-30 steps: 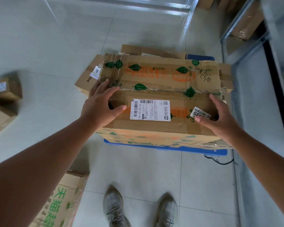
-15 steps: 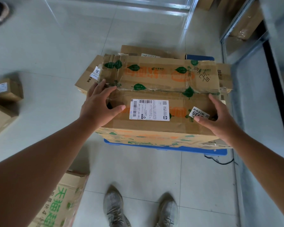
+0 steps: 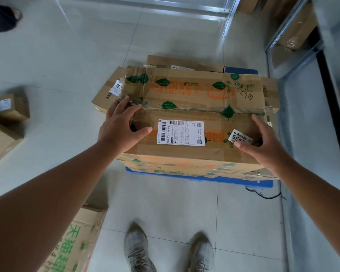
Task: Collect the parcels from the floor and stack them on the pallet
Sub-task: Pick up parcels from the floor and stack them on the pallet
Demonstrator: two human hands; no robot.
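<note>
Standing over a pale tiled floor, a person settles a large taped cardboard parcel on top of other cartons stacked on a blue pallet, whose edge shows just below the parcel. The stack looks well begun, with at least three cartons beneath or behind the parcel, but the job is not finished: a green-lettered carton lies on the floor left of the pallet, nearer the person's feet, and two more brown boxes sit well to the pallet's left. Metal shelving holding wrapped goods rises beyond the pallet's right side. The left hand rests flat, fingers straight, on the parcel's left end; the right hand lies on its right end, fingers spread and straight, gripping nothing. A white shipping label sits between the hands.
</note>
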